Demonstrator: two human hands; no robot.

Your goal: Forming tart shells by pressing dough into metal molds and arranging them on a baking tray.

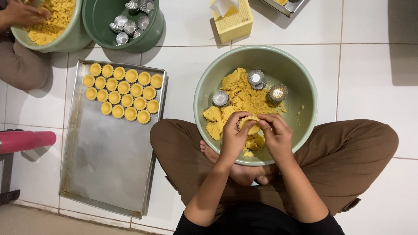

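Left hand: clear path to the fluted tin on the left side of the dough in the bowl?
Probably yes. The left hand is busy pressing a dough piece with the right hand, but the empty tin sits just beyond it on the open dough, nothing between them.

Yellow dough (244, 101); pale green bowl (305, 74); silver fluted moulds (255, 77); brown trousers (352, 152)

Home kitchen floor (white tiles (370, 65), baking tray (109, 174))

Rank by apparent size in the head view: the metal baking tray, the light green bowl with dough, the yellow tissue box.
1. metal baking tray
2. light green bowl
3. yellow tissue box, partly cut off by the frame edge
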